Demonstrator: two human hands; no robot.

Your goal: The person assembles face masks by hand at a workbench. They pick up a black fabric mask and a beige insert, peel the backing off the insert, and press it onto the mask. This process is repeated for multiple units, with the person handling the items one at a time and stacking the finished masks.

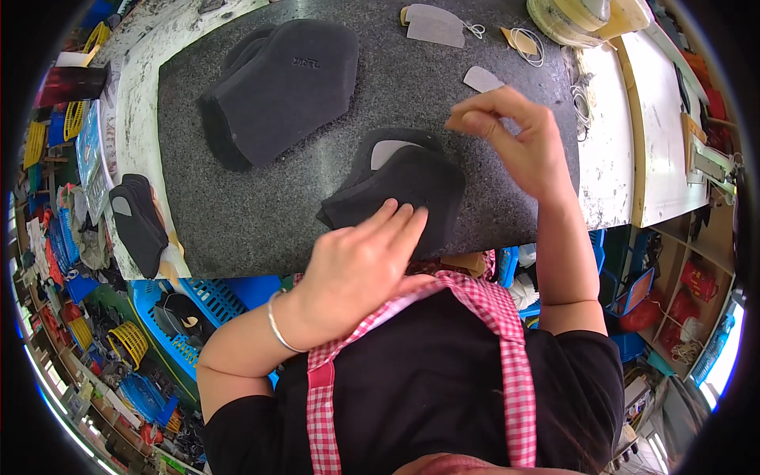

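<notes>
Near the front edge of the dark stone slab lies a black, soft-looking cut piece (412,190) in layers, with a light grey patch (388,152) showing between them. My left hand (360,257) rests on its near side, fingers stretched out and pressing lightly on top. Raised above the slab to the right, my right hand (514,134) has thumb and fingertips pinched together. Whatever is in that pinch, if anything, is too small to make out. Just beyond those fingers is a small grey patch (481,78). A larger stack of black pieces (285,87) sits at the far left.
At the back lie a pile of grey patches (433,25) and a string loop (529,46). A yellowish tub (582,17) stands at the far right corner. More black pieces (136,226) lie at the left edge. A blue basket (170,317) is below the table.
</notes>
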